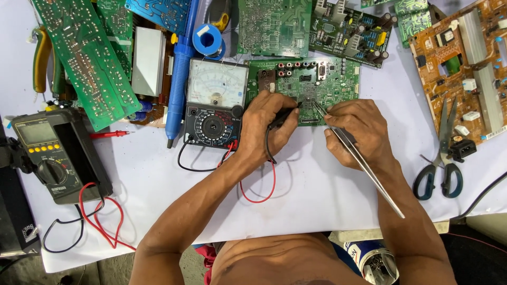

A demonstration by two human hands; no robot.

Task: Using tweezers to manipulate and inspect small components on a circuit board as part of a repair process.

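Left hand [264,126] fingers closed on black probe [284,116]; right hand [359,132] fingers pinch tweezers [364,163]; both tips converge on green circuit board [338,84] directly ahead, tweezers lying diagonally

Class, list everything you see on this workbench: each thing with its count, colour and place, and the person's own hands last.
Small circuit board: one, green, centre, under both hands.
Analogue multimeter: one, black with white dial, left of that board.
Digital multimeter: one, dark grey, far left.
Other circuit boards: several, green, along the top; one orange-brown, right.
Scissors: one, dark handles, right.
Solder reel: one, blue, top centre.
Desoldering pump: one, blue, left of the analogue multimeter.
Table: white cover.
Left hand: holds a black probe.
Right hand: holds metal tweezers.
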